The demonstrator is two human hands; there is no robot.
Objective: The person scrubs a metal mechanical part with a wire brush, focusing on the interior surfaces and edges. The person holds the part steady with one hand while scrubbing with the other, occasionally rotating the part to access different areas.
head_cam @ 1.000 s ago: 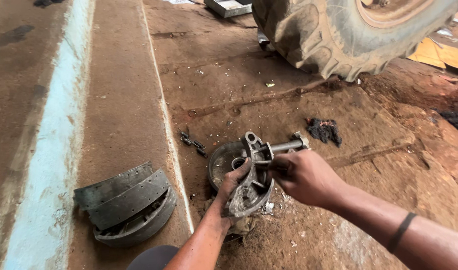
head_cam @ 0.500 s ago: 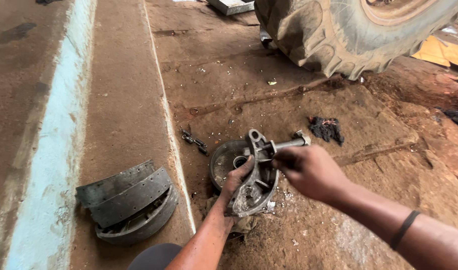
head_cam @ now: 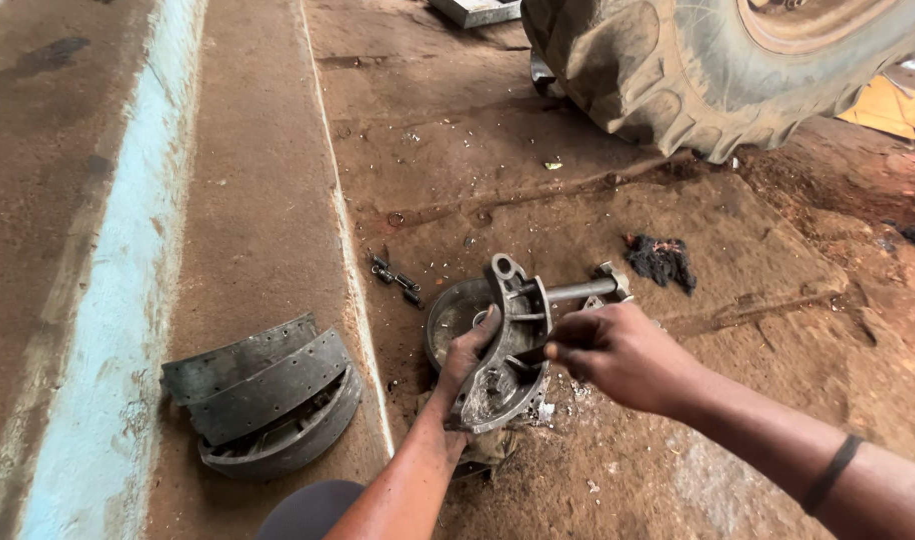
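Dusty brown workshop floor (head_cam: 538,160), huge muddy tyre (head_cam: 718,70) far right. Left hand (head_cam: 468,365) clamped on grey curved metal brake shoe (head_cam: 503,350), held upright; right hand (head_cam: 618,355) pinching its centre. Stacked worn shoes (head_cam: 263,400) lying left.

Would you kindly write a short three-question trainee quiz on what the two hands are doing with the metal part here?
1. True or false: the left hand grips the curved brake shoe from below.
2. Where does the right hand work? A) at the tyre B) at the shoe's middle, below the shaft C) on the stacked shoes
3. What lies on the concrete strip at left?

Key: 1 true; 2 B; 3 stacked brake shoes.
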